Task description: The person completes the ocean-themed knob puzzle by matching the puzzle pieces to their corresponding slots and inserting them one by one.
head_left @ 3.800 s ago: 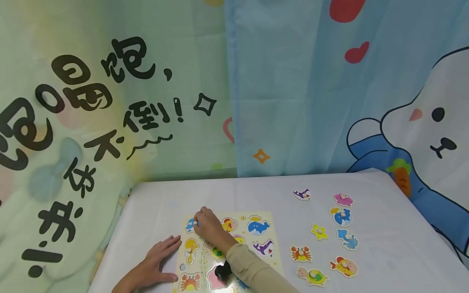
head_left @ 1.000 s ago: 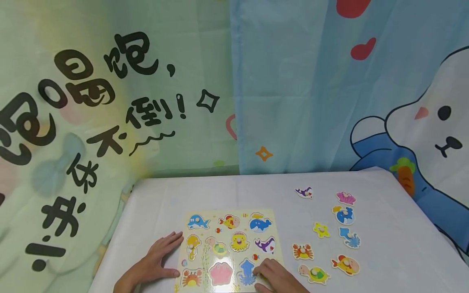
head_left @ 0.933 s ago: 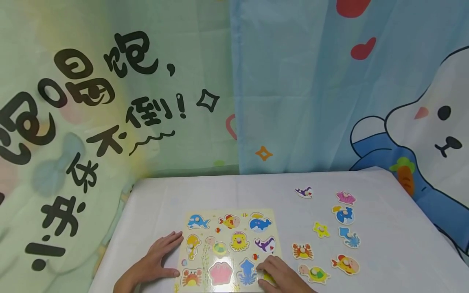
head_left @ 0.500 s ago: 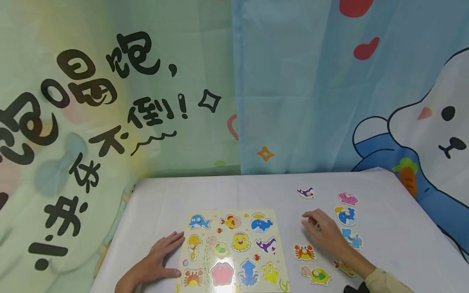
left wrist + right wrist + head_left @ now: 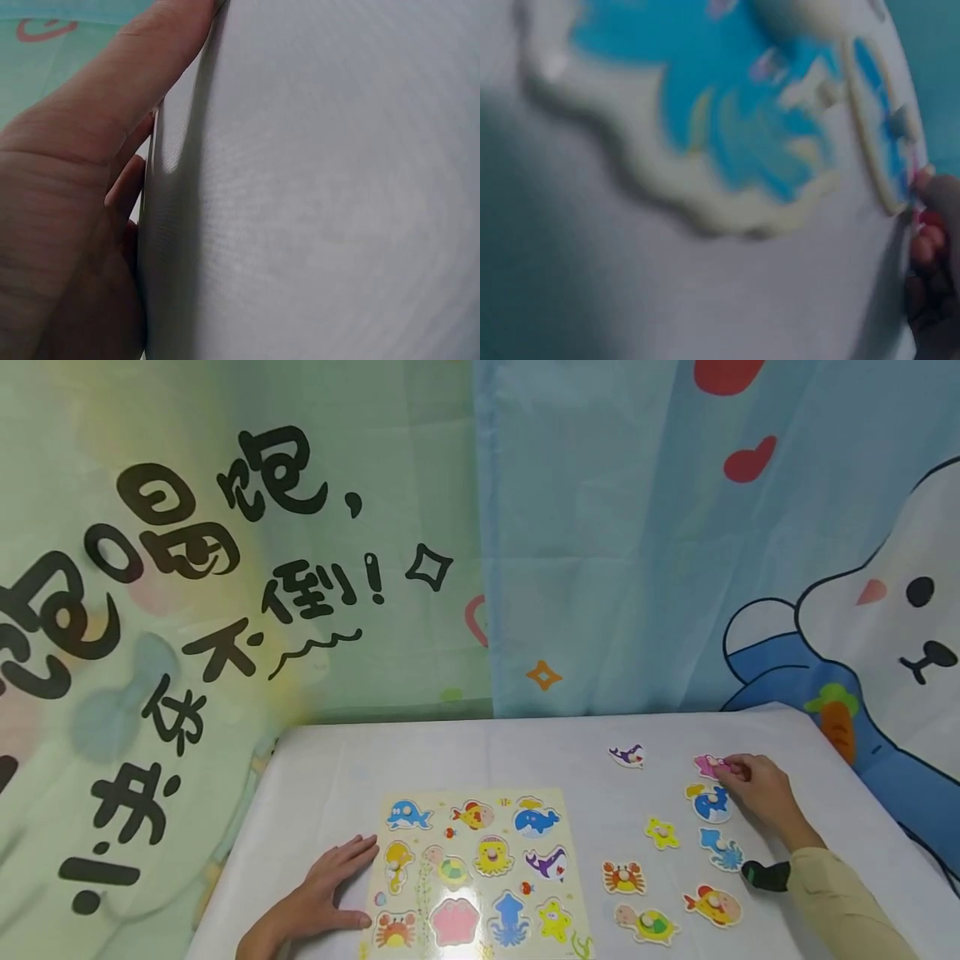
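Your right hand (image 5: 761,789) has the pink piece (image 5: 705,767) in a pinch

The pink piece is to the right of the board (image 5: 484,887) and beyond its far edge. Your right thumb and fingers are curled onto its outer side and hide part of it. You seem to be at the pick-up step; whether the piece is off the cloth (image 5: 337,768), I cannot tell. The next move, I judge, calls for a secure pinch and a clean lift, clear of the whale piece (image 5: 709,806), which lies close on the near side, roughly level with the board's far edge.

Your left hand (image 5: 330,889) holds nothing: it rests spread at the board's left edge, thumb against it, and serves well there as a brace.

Right of the board, the star piece (image 5: 662,833) and, farther out, the squid piece (image 5: 723,852) lie about level with its middle row. The crab piece (image 5: 623,878) is a little nearer you. The turtle piece (image 5: 651,926) and fish piece (image 5: 716,907) lie about level with its bottom row, the turtle closer in. Beyond its far edge, the purple piece (image 5: 627,757) lies between the board and the pink piece.
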Action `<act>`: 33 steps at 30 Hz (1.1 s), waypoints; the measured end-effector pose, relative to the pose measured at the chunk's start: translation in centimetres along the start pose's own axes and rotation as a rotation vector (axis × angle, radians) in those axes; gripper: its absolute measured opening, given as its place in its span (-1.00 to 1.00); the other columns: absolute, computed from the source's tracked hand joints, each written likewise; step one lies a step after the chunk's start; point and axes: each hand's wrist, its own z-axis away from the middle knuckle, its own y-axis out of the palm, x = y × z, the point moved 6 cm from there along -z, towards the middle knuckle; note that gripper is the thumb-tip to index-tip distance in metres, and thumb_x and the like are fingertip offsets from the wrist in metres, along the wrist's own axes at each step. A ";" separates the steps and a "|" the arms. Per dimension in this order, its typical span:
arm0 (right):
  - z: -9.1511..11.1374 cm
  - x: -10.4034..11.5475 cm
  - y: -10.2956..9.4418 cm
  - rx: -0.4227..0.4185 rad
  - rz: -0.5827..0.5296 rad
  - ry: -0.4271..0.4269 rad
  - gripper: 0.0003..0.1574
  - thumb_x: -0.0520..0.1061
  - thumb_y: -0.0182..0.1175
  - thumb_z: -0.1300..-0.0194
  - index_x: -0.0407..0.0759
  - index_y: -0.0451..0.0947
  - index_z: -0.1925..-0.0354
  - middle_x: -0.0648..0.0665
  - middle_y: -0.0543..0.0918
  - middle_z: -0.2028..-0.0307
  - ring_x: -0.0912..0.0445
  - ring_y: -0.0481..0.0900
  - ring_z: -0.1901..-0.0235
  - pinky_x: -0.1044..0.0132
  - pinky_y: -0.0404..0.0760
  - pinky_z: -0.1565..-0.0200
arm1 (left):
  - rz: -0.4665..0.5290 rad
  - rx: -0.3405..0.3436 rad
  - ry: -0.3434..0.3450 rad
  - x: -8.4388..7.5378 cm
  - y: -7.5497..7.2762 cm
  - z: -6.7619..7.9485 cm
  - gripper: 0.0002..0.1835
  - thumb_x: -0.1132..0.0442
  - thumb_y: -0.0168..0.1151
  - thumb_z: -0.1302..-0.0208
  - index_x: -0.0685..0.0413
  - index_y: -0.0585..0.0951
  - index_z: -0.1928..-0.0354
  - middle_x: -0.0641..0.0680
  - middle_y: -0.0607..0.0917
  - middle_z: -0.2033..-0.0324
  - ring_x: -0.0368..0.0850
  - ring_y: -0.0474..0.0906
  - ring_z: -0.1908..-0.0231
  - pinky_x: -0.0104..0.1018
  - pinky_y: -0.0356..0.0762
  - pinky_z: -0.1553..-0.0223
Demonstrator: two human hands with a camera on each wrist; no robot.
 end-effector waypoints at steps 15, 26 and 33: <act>-0.3 -0.1 0.6 0.050 -0.005 -0.026 -0.45 0.01 0.10 -0.43 -0.36 0.44 -0.19 -0.41 0.45 0.08 -0.20 0.42 0.13 -0.20 0.55 -0.03 | -0.002 -0.010 -0.004 -0.3 -0.1 0.0 -0.01 -0.20 0.45 0.04 0.04 0.32 -0.41 0.18 0.32 -0.42 0.26 0.11 -0.41 -0.81 -0.47 -0.29; -0.8 0.6 0.7 0.025 0.033 -0.059 -0.51 -0.07 0.10 -0.42 -0.40 0.46 -0.15 -0.44 0.43 0.09 -0.23 0.37 0.14 -0.22 0.52 -0.01 | -0.005 -0.022 0.020 -0.1 0.0 0.0 -0.02 -0.19 0.45 0.03 0.07 0.31 -0.41 0.19 0.32 -0.42 0.14 0.09 -0.45 -0.80 -0.46 -0.30; -0.9 1.3 0.8 -0.074 0.116 -0.134 -0.61 -0.18 0.12 -0.36 -0.48 0.51 -0.01 -0.48 0.42 0.09 -0.30 0.31 0.11 -0.20 0.41 0.10 | -0.016 -0.026 0.018 -0.1 0.0 -0.1 -0.02 -0.18 0.47 0.06 0.06 0.34 -0.40 0.18 0.34 -0.41 0.29 0.14 -0.39 -0.78 -0.45 -0.28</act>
